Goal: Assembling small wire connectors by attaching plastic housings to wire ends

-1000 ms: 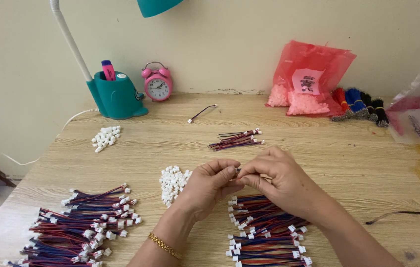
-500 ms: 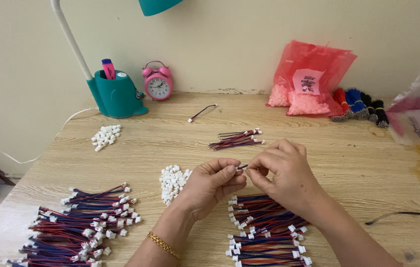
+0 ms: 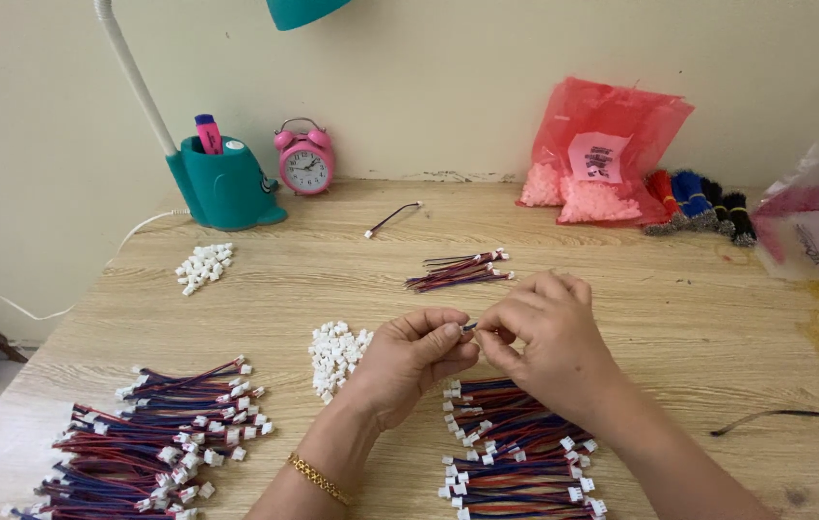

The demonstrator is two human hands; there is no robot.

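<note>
My left hand (image 3: 409, 361) and my right hand (image 3: 544, 337) meet fingertip to fingertip over the wooden table (image 3: 332, 270). Between them they pinch a small wire end with a connector (image 3: 468, 327), mostly hidden by the fingers. Just below my hands lies a pile of red, blue and black wires with white connectors (image 3: 515, 453). A heap of loose white connectors (image 3: 336, 354) sits left of my left hand. A gold bracelet is on my left wrist.
A bigger wire pile (image 3: 164, 438) lies at front left, a small wire bundle (image 3: 460, 271) beyond my hands. More white connectors (image 3: 203, 267), a teal lamp base (image 3: 222, 183), a pink alarm clock (image 3: 304, 159), a red bag (image 3: 602, 154) and coloured wire bundles (image 3: 699, 197) stand farther back.
My hands have stayed in place; the fingers have shifted slightly around the small wire end between them.
</note>
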